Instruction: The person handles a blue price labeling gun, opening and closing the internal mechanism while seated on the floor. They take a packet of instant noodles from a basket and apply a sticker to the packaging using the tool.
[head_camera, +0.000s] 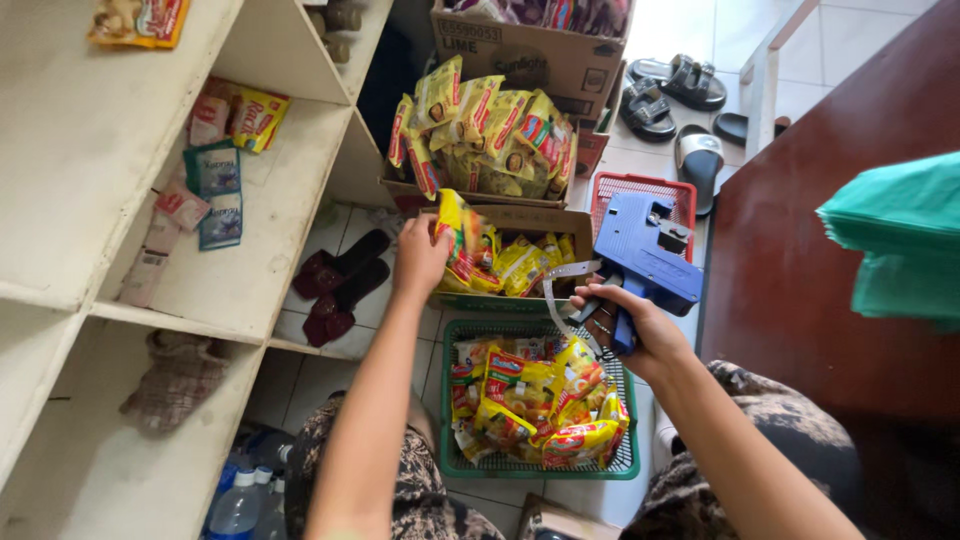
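lap: patterned dark trousers (440, 490) at the bottom edge, knees apart.
bottles: clear plastic bottles with blue caps (245, 495) on the floor under the lowest shelf, left of the knees.
green basket: a green basket (448, 400) on the tiled floor between the knees, filled with yellow and red noodle packets (530, 400).
right hand: the right hand (640, 330) has its fingers wrapped tight round the handle of a blue price-label gun (645, 250), held over the basket's far right corner; a strip of white label tape (560, 290) curls out from it.
left hand: the left hand (420, 255) reaches forward and pinches a yellow packet (455, 225) by its edge, lifting it at the left end of an open cardboard box (540, 218).
cardboard box: just beyond the green basket, holding more yellow packets.
red basket: a red basket (640, 185) behind the label gun.
far box: a second box heaped with yellow packets (490, 135), with a taller carton (520, 55) behind it.
shelves: cream shelves (250, 270) on the left with a few sachets (215, 190).
sandals: black sandals (670, 100) on the far tiles.
table: a dark red table (800, 270) on the right, bearing folded green sheets (895, 240).
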